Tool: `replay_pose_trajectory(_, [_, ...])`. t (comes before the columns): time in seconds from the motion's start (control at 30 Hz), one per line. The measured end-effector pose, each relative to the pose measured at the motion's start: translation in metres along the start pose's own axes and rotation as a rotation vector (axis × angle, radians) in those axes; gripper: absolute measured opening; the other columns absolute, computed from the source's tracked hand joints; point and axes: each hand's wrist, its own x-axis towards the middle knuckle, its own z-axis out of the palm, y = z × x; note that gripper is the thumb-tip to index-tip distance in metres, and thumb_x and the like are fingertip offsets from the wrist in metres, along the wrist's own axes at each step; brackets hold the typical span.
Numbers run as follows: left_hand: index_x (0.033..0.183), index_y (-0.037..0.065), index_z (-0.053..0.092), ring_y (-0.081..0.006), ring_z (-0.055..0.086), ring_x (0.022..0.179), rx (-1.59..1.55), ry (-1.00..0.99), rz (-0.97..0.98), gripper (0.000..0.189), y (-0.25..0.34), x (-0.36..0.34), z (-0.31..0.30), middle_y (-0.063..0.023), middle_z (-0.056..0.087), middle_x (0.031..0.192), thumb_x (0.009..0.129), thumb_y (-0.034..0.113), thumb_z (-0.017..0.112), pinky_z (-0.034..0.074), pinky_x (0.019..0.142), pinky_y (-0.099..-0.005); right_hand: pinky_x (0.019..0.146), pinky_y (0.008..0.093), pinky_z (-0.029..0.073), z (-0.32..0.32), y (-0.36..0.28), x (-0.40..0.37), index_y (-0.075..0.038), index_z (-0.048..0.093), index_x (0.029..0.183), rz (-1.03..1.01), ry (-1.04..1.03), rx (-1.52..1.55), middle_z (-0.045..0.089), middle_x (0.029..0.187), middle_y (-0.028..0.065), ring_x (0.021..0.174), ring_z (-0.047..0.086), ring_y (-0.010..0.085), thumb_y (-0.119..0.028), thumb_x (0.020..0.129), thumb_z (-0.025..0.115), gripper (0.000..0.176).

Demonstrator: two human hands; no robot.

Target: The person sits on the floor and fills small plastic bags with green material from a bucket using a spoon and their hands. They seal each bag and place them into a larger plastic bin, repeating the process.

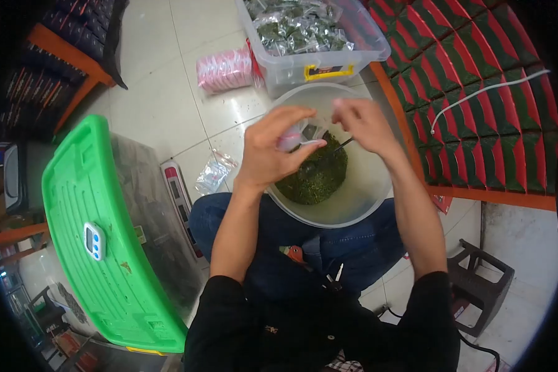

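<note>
My left hand [276, 149] pinches a small clear plastic bag [291, 137] with pink print, held above a translucent round tub [369, 186]. In the tub lies a heap of dried, chopped green leaves [316, 186]. My right hand [366, 124] is closed, its fingertips smeared by motion near the bag's mouth. A thin dark spoon [342, 146] slants from under my right hand towards the leaves; its far end is hard to make out. The tub sits between my legs.
Ahead stands a clear bin [328, 59] of filled bags, beside a pink stack of bags [224, 71]. A clear plastic packet [216, 172] and a long scale-like device [181, 204] lie left. A green-lidded box [99, 186] carries a timer [94, 240]. Red-and-green packs [477, 111] fill the right shelf.
</note>
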Motion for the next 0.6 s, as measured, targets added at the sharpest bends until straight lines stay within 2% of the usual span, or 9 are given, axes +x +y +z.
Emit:
replay_pose_trajectory(0.03, [0.112,0.002,0.073,-0.025,0.07,0.101,0.009,0.033,0.026,0.054,-0.002,0.001,-0.004,-0.0146,0.072,0.111,0.064,0.015,0.095,0.054,0.088,-0.0334,0.068,0.0479,0.052,0.023,0.024,0.008,-0.002,0.073,0.087,-0.016,0.047,-0.222,0.072,0.083,0.0198,0.078,0.07,0.0369,-0.026,0.093,0.064,0.026])
replay_pose_trajectory(0.1, [0.113,0.003,0.075,-0.0223,0.069,0.097,-0.006,0.086,0.052,0.059,-0.003,0.003,-0.008,-0.0114,0.072,0.109,0.06,0.018,0.098,0.054,0.086,-0.0319,0.072,0.0496,0.055,0.082,0.097,0.006,-0.008,0.074,0.098,-0.317,-0.141,-0.792,0.073,0.1,0.0167,0.089,0.072,0.0346,-0.026,0.093,0.063,0.022])
replay_pose_trajectory(0.13, [0.113,0.003,0.075,-0.0223,0.069,0.097,-0.009,0.083,0.051,0.059,-0.003,0.002,-0.009,-0.0114,0.072,0.109,0.06,0.018,0.098,0.054,0.086,-0.0319,0.072,0.0496,0.055,0.094,0.108,0.007,-0.008,0.074,0.098,-0.313,-0.14,-0.791,0.073,0.1,0.0167,0.089,0.072,0.0346,-0.026,0.093,0.063,0.022])
replay_pose_trajectory(0.2, [0.114,0.003,0.074,-0.0158,0.067,0.091,-0.001,0.184,0.012,0.06,-0.008,-0.003,-0.017,-0.0093,0.071,0.108,0.06,0.014,0.098,0.054,0.081,-0.0295,0.079,0.051,0.057,0.111,0.102,0.016,-0.01,0.073,0.106,0.061,-0.657,-0.918,0.069,0.114,0.018,0.099,0.07,0.0372,-0.022,0.094,0.06,0.022])
replay_pose_trajectory(0.33, [0.117,0.005,0.074,-0.0123,0.067,0.087,-0.201,0.207,-0.241,0.062,-0.006,-0.008,-0.023,-0.0085,0.071,0.107,0.061,0.012,0.097,0.055,0.077,-0.0276,0.081,0.0491,0.059,0.118,0.06,0.022,-0.009,0.073,0.107,0.158,-0.479,-0.792,0.07,0.112,0.0194,0.101,0.071,0.0378,-0.017,0.094,0.056,0.022])
replay_pose_trajectory(0.4, [0.123,-0.003,0.067,-0.008,0.063,0.084,-0.295,0.187,-0.283,0.059,-0.01,-0.007,-0.019,-0.0109,0.071,0.114,0.068,-0.007,0.088,0.054,0.071,-0.023,0.081,0.0476,0.06,0.146,0.068,0.03,-0.005,0.074,0.101,0.169,-0.03,-0.527,0.071,0.106,0.0211,0.102,0.071,0.0378,-0.013,0.092,0.058,0.02])
replay_pose_trajectory(0.43, [0.123,-0.003,0.067,-0.008,0.063,0.084,-0.296,0.181,-0.279,0.059,-0.015,-0.007,-0.014,-0.0109,0.071,0.114,0.068,-0.007,0.088,0.054,0.071,-0.023,0.081,0.0476,0.06,0.164,0.074,0.029,-0.005,0.074,0.101,0.172,-0.023,-0.526,0.071,0.106,0.0211,0.102,0.071,0.0378,-0.013,0.092,0.058,0.02])
replay_pose_trajectory(0.5, [0.124,-0.005,0.065,-0.008,0.063,0.083,-0.428,0.175,-0.266,0.055,-0.023,-0.011,-0.007,-0.0127,0.073,0.114,0.071,-0.01,0.083,0.054,0.073,-0.0228,0.078,0.0481,0.06,0.193,0.072,0.02,0.0,0.073,0.095,0.011,-0.265,-0.537,0.072,0.1,0.0234,0.097,0.072,0.0398,-0.008,0.089,0.059,0.017])
replay_pose_trajectory(0.6, [0.123,-0.004,0.066,-0.0077,0.063,0.085,-0.422,0.137,-0.305,0.052,-0.02,-0.013,0.001,-0.012,0.074,0.111,0.074,-0.007,0.083,0.054,0.073,-0.0225,0.081,0.0471,0.06,0.175,0.038,-0.008,0.003,0.072,0.093,0.11,-0.442,-0.426,0.072,0.095,0.0244,0.095,0.072,0.0399,-0.006,0.084,0.063,0.015])
